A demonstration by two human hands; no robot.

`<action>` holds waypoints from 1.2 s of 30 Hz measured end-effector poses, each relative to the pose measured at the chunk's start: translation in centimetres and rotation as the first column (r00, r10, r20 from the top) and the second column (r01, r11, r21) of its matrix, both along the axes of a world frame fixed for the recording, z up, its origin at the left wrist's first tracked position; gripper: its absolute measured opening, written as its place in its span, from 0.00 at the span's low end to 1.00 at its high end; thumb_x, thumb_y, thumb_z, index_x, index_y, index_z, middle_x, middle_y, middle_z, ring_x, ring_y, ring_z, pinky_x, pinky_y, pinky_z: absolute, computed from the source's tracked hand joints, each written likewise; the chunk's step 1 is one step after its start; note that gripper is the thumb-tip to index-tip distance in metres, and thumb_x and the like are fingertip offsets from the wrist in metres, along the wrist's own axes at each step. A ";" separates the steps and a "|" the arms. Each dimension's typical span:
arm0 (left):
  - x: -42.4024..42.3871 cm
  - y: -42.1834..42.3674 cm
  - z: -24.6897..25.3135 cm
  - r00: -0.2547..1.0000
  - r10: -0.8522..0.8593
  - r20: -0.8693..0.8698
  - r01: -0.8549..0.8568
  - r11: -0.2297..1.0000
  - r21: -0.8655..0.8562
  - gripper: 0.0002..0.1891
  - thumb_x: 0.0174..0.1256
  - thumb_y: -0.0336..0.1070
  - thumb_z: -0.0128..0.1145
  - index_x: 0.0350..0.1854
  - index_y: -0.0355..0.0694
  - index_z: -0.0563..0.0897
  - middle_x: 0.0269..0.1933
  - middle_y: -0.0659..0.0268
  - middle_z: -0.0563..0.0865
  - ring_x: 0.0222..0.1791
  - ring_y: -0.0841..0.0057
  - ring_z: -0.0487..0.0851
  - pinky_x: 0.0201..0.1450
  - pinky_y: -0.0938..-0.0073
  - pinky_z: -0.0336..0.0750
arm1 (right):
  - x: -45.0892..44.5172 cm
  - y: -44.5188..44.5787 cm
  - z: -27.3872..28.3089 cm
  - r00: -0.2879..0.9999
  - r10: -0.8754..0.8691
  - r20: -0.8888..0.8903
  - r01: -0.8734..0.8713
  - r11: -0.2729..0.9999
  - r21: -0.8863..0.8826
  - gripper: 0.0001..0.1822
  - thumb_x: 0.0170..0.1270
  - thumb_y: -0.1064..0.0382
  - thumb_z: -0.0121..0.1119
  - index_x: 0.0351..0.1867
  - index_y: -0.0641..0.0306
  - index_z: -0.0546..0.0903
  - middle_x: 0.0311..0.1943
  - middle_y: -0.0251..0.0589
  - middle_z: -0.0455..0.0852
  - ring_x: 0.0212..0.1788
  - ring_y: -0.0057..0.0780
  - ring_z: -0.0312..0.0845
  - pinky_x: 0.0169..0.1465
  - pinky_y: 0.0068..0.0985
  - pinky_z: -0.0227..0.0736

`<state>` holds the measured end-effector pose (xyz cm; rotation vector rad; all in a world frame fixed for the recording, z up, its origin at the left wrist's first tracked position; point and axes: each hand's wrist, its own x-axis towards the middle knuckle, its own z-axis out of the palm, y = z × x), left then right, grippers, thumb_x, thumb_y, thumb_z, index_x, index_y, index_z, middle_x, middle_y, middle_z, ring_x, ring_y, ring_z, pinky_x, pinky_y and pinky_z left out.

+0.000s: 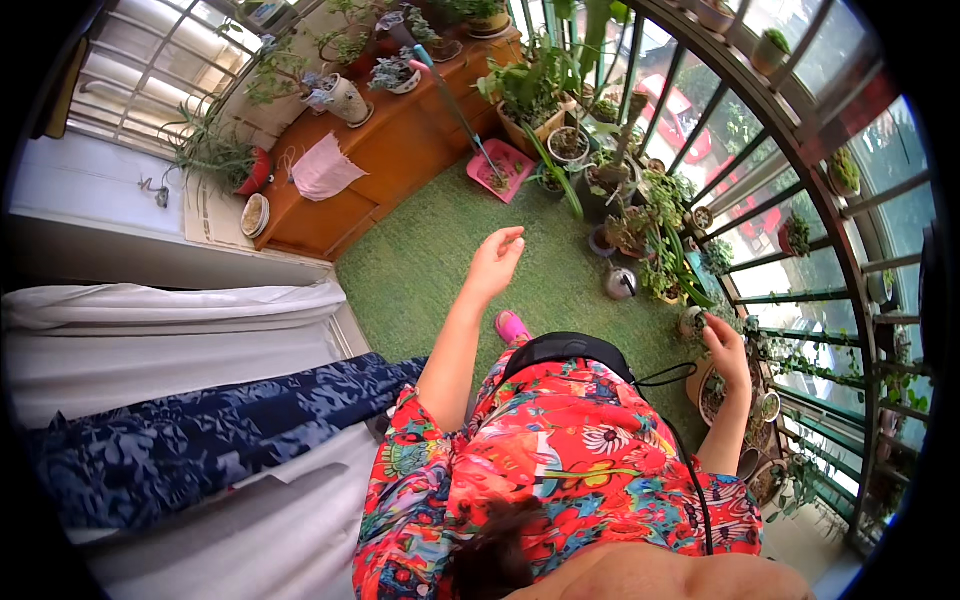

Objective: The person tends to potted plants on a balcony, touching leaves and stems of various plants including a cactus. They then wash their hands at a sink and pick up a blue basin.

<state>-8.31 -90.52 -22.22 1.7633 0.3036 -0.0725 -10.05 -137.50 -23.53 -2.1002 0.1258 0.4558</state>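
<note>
My left hand (496,257) is held out over the green carpet (420,255), fingers loosely curled with nothing in them. On the right, my right hand (726,346) is raised beside the potted plants, its thumb and index finger apart; no held thing shows. A pink dustpan (501,171) with plant debris on it lies on the carpet beyond my left hand, and a long-handled tool (457,101) leans from the wooden cabinet down into it. Between my hands and farther off stands a round metal kettle (621,283). A pink shoe (511,326) shows below my left hand.
Potted plants (660,247) line the barred window on the right. The wooden cabinet (390,142) bears more pots and a pink cloth (326,168). A red pot (256,171) and stacked bowls (256,215) are at its near end. White and dark blue curtains (225,427) hang at left.
</note>
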 end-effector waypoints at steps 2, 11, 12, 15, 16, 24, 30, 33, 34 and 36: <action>0.7 2.6 -0.4 0.999 0.006 0.036 -0.005 1.000 -0.027 0.18 0.72 0.41 0.53 0.58 0.37 0.77 0.54 0.62 0.82 0.54 0.77 0.79 0.57 0.75 0.72 | 1.0 5.1 4.9 0.999 -0.042 0.010 0.038 0.959 0.280 0.24 0.69 0.56 0.55 0.63 0.61 0.73 0.56 0.44 0.80 0.58 0.29 0.74 0.62 0.30 0.65; 2.2 14.7 -2.1 0.999 0.035 0.020 -0.033 0.997 -0.075 0.18 0.72 0.40 0.53 0.58 0.36 0.76 0.56 0.61 0.81 0.56 0.74 0.78 0.59 0.73 0.71 | 4.0 11.6 -6.9 0.982 -0.183 -0.035 0.184 0.983 0.011 0.28 0.67 0.50 0.54 0.66 0.60 0.69 0.53 0.49 0.81 0.50 0.44 0.80 0.57 0.36 0.73; 2.1 16.1 -2.8 0.999 0.043 0.029 -0.041 0.997 -0.070 0.18 0.72 0.40 0.53 0.58 0.35 0.76 0.56 0.61 0.81 0.57 0.74 0.78 0.60 0.73 0.71 | 3.8 13.4 -6.6 0.992 -0.090 0.084 0.108 0.964 -0.242 0.28 0.66 0.51 0.57 0.64 0.60 0.70 0.52 0.49 0.82 0.52 0.44 0.79 0.57 0.35 0.72; 1.5 19.6 -6.2 0.982 0.165 0.092 -0.157 0.984 -0.086 0.18 0.71 0.40 0.54 0.57 0.36 0.77 0.53 0.59 0.83 0.51 0.74 0.81 0.55 0.73 0.74 | 4.4 13.1 -9.2 0.994 -0.107 -0.019 0.103 0.983 -0.151 0.23 0.66 0.55 0.59 0.57 0.68 0.77 0.50 0.47 0.84 0.53 0.32 0.79 0.55 0.27 0.71; 1.4 20.6 -6.7 0.984 0.167 0.064 -0.164 0.985 -0.047 0.18 0.71 0.40 0.54 0.57 0.36 0.77 0.54 0.58 0.83 0.52 0.73 0.81 0.56 0.73 0.74 | 4.7 13.7 -9.0 0.992 -0.112 -0.052 0.102 0.981 -0.165 0.23 0.67 0.55 0.58 0.57 0.69 0.77 0.49 0.47 0.84 0.52 0.32 0.79 0.55 0.26 0.71; -1.0 27.9 -10.8 0.943 0.302 -0.141 -0.278 0.946 0.163 0.18 0.70 0.39 0.55 0.58 0.35 0.76 0.54 0.55 0.82 0.54 0.69 0.81 0.58 0.71 0.73 | 2.5 14.3 -9.8 0.901 -0.170 -0.400 -0.258 0.530 -0.807 0.22 0.60 0.46 0.59 0.54 0.48 0.82 0.57 0.44 0.79 0.66 0.45 0.65 0.71 0.58 0.41; 0.3 29.7 -9.7 0.890 0.435 -0.135 -0.396 0.886 0.240 0.18 0.69 0.38 0.56 0.57 0.36 0.77 0.52 0.57 0.82 0.52 0.71 0.81 0.56 0.72 0.73 | -0.3 5.8 -21.6 0.875 -0.313 -0.369 0.007 0.771 -0.637 0.22 0.57 0.47 0.60 0.43 0.64 0.86 0.41 0.50 0.87 0.47 0.42 0.83 0.54 0.33 0.74; 2.0 29.8 -8.8 0.867 0.482 -0.125 -0.449 0.866 0.222 0.17 0.70 0.39 0.56 0.56 0.35 0.78 0.53 0.57 0.82 0.53 0.71 0.80 0.56 0.72 0.73 | 4.7 7.7 -19.8 0.895 -0.243 -0.375 -0.041 0.791 -0.610 0.21 0.58 0.48 0.59 0.43 0.62 0.86 0.42 0.50 0.87 0.48 0.42 0.82 0.54 0.32 0.74; 3.2 29.6 -8.2 0.877 0.460 -0.139 -0.427 0.878 0.216 0.18 0.70 0.39 0.56 0.57 0.36 0.77 0.54 0.56 0.81 0.53 0.71 0.79 0.58 0.72 0.71 | 6.1 8.0 -19.8 0.911 -0.242 -0.334 -0.010 0.797 -0.604 0.21 0.58 0.48 0.58 0.43 0.62 0.86 0.42 0.50 0.87 0.49 0.42 0.82 0.54 0.32 0.74; 5.5 29.5 -7.9 0.910 0.402 -0.101 -0.385 0.910 0.154 0.19 0.70 0.40 0.56 0.59 0.36 0.76 0.56 0.57 0.80 0.54 0.72 0.79 0.59 0.72 0.71 | 9.4 9.5 -18.4 0.949 -0.216 -0.230 0.049 0.821 -0.569 0.21 0.59 0.48 0.57 0.45 0.63 0.85 0.43 0.50 0.86 0.50 0.42 0.82 0.55 0.33 0.73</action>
